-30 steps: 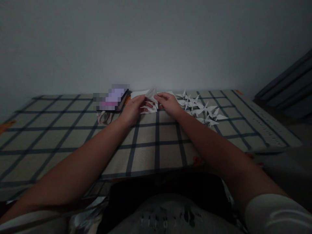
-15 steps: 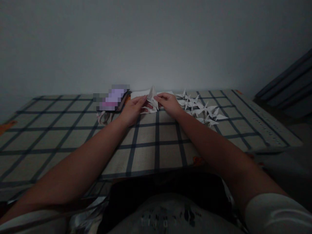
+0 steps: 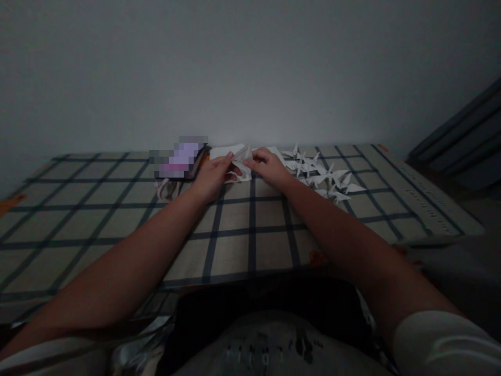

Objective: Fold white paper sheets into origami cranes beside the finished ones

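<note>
A partly folded piece of white paper lies far out on the checked cloth, close to the wall. My left hand pinches its left side, fingers closed on it. From the right, my right hand grips the same paper with thumb and fingers pressed onto a flap. Both forearms stretch forward across the cloth. A flat white sheet lies just behind the hands.
Several finished white paper cranes sit in a cluster right of my right hand. A dark object with a blurred purple patch lies left of my left hand, a thin cord beside it. A dark slatted object stands at the right.
The paper's raised pointed flap has been pressed lower and flatter between my hands. Both hands stay in almost the same place.
</note>
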Action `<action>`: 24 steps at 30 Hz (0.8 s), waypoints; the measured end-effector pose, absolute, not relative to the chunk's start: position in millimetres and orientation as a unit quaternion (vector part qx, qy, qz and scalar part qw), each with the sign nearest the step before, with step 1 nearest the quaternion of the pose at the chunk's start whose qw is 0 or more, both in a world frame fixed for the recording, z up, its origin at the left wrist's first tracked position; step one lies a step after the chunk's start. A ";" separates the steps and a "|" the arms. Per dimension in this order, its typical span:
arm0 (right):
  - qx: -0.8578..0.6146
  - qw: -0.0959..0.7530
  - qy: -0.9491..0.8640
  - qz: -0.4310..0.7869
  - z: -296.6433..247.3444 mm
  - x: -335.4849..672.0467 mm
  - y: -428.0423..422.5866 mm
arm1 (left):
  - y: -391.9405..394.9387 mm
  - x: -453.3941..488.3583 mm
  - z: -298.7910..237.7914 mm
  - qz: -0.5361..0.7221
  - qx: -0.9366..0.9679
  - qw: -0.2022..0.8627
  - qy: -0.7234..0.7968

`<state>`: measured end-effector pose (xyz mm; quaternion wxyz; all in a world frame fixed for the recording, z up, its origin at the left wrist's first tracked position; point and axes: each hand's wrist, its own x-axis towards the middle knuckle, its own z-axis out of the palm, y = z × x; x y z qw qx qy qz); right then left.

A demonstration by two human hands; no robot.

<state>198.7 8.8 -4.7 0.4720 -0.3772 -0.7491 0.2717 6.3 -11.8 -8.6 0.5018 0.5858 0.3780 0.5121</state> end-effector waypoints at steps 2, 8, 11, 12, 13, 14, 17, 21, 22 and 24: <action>-0.366 0.461 -0.761 0.273 -2.7 200.7 8.4 | -11.6 5.4 -8.0 0.510 0.588 0.507 0.370; -0.337 0.450 -0.779 0.277 -0.8 203.5 4.8 | -12.7 3.2 -6.5 0.488 0.614 0.508 0.357; -0.351 0.447 -0.787 0.239 -0.7 203.4 2.6 | -14.4 4.0 -6.3 0.477 0.624 0.497 0.369; -0.356 0.445 -0.789 0.228 -0.5 203.1 2.0 | -14.8 4.4 -6.1 0.474 0.624 0.496 0.374; -0.360 0.444 -0.791 0.218 -0.3 202.7 1.5 | -15.0 4.8 -5.9 0.473 0.623 0.496 0.377; -0.365 0.446 -0.790 0.211 0.0 202.2 1.0 | -15.0 5.0 -5.8 0.473 0.623 0.493 0.380; -0.368 0.454 -0.787 0.200 0.4 200.9 0.4 | -14.5 5.0 -6.2 0.478 0.636 0.471 0.383; -0.365 0.453 -0.788 0.200 0.8 200.0 -0.5 | -16.4 4.9 -5.6 0.475 0.655 0.443 0.387; -0.365 0.452 -0.789 0.199 0.9 199.8 -0.9 | -17.5 5.1 -4.7 0.475 0.656 0.436 0.394; -0.363 0.451 -0.792 0.194 1.0 199.2 -1.6 | -20.0 5.7 -2.3 0.475 0.661 0.411 0.411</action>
